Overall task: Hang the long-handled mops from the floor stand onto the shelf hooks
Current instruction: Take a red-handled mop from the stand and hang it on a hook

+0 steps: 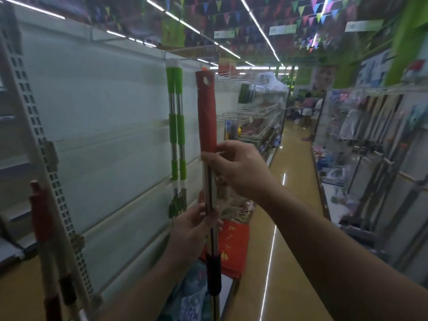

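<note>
Mop handle (207,117), red-topped and upright just beside two hung green mops (176,121), is gripped by both closed hands, left hand (196,225) low, right hand (234,167) higher; its small hanging hole may miss the hook.

Yellow characters on the red bag (234,246) and overhead hanging signs (282,29), all too blurred to read

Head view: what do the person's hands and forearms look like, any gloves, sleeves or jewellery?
Both the left hand and the right hand are bare, without gloves. No rings, watch or bracelet show. The forearms are uncovered as far as the frame shows; no sleeve is in view.
</note>
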